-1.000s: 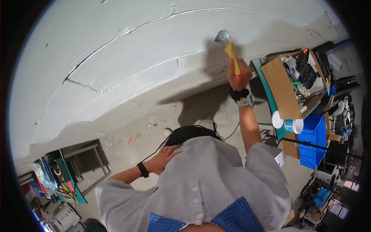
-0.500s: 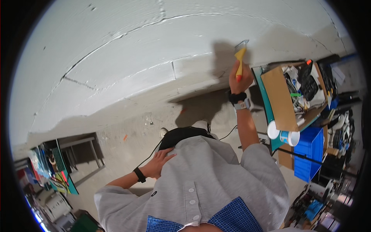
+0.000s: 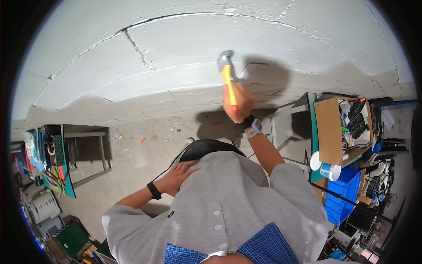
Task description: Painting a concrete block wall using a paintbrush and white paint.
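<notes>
My right hand (image 3: pixel 239 100) is closed round the yellow handle of a paintbrush (image 3: pixel 227 79), whose butt end is red. The bristles, grey with paint and a little blurred, lie against or very close to the wall (image 3: pixel 184 48). White-grey paint coats the upper wall, while a duller band without that coat runs along its foot. Cracks and block joints cross the surface. Fingers stretched out, my left hand (image 3: pixel 176 177) lies flat on the front of my grey shirt at the waist and holds nothing.
On the right, a green-topped table (image 3: pixel 314 132) carries an open cardboard box (image 3: pixel 330 130) full of cables and a white tub (image 3: pixel 330 171). Beside it is a blue bin (image 3: pixel 342 196). Another green-topped table (image 3: pixel 67 167) with tools stands left. Small scraps lie on the concrete floor (image 3: pixel 145 163).
My right hand has swept the brush leftward along the wall, and the brush has tilted the other way. The view has shifted too. My left hand stays at my waist.
</notes>
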Demonstrator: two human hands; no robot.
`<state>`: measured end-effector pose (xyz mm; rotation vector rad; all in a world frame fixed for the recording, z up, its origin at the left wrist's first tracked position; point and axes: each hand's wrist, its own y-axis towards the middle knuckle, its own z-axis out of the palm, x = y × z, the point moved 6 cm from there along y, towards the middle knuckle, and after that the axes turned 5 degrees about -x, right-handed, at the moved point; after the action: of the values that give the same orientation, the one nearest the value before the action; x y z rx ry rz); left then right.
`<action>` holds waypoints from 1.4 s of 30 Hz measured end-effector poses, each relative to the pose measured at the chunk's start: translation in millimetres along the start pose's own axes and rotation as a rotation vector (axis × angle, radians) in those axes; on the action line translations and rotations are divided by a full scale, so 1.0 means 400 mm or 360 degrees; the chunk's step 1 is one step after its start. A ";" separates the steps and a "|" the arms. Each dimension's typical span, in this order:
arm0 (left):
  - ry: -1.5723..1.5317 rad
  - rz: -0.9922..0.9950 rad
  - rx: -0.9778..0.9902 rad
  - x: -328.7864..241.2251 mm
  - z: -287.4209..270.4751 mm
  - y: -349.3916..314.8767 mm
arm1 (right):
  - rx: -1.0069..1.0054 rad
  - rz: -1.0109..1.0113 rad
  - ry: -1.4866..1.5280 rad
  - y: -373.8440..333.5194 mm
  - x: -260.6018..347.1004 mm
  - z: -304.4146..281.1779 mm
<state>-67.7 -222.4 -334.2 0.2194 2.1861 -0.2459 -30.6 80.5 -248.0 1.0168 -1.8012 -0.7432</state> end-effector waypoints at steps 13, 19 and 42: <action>0.0021 0.0204 0.0048 0.071 -0.040 -0.091 | 0.0240 -0.0206 0.0350 0.040 0.228 0.211; 0.0069 0.0298 0.0173 0.078 -0.011 -0.076 | -0.0066 0.0096 -0.0404 0.020 -0.076 -0.105; 0.0193 -0.0159 0.0225 -0.175 0.226 0.099 | -0.0279 0.0232 -0.0823 0.081 -0.452 -0.412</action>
<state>52.9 -211.9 -333.5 0.2086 2.3051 -0.4547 153.7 243.6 -230.1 0.6005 -2.1700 -1.1240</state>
